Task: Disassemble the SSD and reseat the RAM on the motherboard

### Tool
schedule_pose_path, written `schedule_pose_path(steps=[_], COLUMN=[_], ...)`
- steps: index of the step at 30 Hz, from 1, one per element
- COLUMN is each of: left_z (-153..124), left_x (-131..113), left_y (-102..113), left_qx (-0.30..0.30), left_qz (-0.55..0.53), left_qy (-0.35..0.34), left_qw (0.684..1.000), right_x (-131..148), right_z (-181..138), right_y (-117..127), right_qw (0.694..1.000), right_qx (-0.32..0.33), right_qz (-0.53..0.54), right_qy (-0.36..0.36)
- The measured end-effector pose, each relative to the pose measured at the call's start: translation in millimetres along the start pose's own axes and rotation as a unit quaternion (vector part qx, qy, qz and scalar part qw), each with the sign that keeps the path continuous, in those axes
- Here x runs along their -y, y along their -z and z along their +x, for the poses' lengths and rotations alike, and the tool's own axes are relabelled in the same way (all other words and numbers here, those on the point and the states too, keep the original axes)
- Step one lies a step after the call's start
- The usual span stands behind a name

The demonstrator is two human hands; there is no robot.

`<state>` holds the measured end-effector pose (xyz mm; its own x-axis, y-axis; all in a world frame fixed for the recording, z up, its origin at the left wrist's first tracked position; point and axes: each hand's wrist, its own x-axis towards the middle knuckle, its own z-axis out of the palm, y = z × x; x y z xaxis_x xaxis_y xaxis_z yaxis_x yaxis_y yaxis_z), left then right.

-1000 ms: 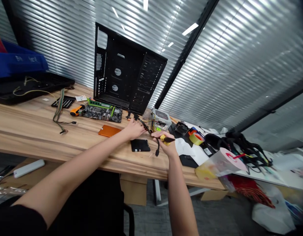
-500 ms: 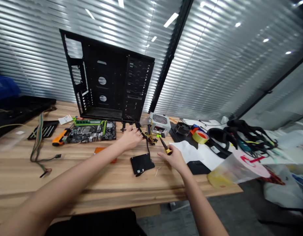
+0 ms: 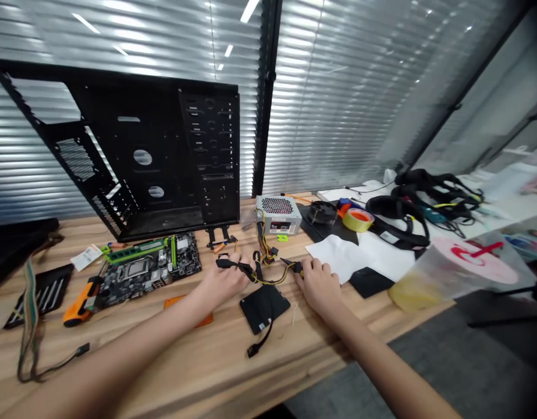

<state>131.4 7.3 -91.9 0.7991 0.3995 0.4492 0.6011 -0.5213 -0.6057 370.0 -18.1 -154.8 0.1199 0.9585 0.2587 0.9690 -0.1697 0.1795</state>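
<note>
My left hand [image 3: 222, 282] is closed round a bundle of black and yellow power cables [image 3: 259, 273] that run back to the grey power supply [image 3: 278, 214]. My right hand [image 3: 318, 282] is closed on the far end of the same cables; a small yellow-handled tool shows by its fingers. A black drive [image 3: 265, 305] lies flat on the wooden table [image 3: 163, 361] just below the cables, between both hands. An orange card [image 3: 187, 308] lies partly under my left forearm.
An open black computer case [image 3: 141, 157] stands at the back. A motherboard [image 3: 143, 269] and an orange tool [image 3: 78, 302] lie left of my hands. Tape roll [image 3: 358, 219], fan [image 3: 321, 212], white paper [image 3: 351, 256], black cables [image 3: 420, 198] and a plastic bag [image 3: 455, 267] crowd the right.
The view has moved closer and swung left. Both hands have come down to the table, and the cables now stretch between them above the black drive.
</note>
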Motion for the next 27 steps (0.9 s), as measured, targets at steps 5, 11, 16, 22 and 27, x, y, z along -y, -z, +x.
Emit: schedule_pose_path(steps=[5, 11, 16, 22, 27], left_z=[-7, -7, 13, 34, 40], left_x=[-1, 4, 3, 15, 59], left_y=[-10, -14, -2, 5, -13], left_qx=[0.016, 0.052, 0.117, 0.165, 0.233], left_qz=[0.009, -0.038, -0.106, -0.212, -0.550], left_qy=[-0.002, 0.019, 0.036, 0.057, 0.076], left_qw=[1.000, 0.998, 0.987, 0.962, 0.798], right_x=[3, 14, 40, 47, 31], right_z=[0, -12, -18, 7, 19], right_y=[-1, 34, 71, 79, 84], right_qw=[1.000, 0.989, 0.868, 0.777, 0.585], right_qx=[-0.003, -0.063, 0.027, 0.152, 0.287], right_qz=[0.006, 0.125, 0.478, 0.611, 0.751], right_qy=[-0.009, 0.045, 0.135, 0.025, -0.106])
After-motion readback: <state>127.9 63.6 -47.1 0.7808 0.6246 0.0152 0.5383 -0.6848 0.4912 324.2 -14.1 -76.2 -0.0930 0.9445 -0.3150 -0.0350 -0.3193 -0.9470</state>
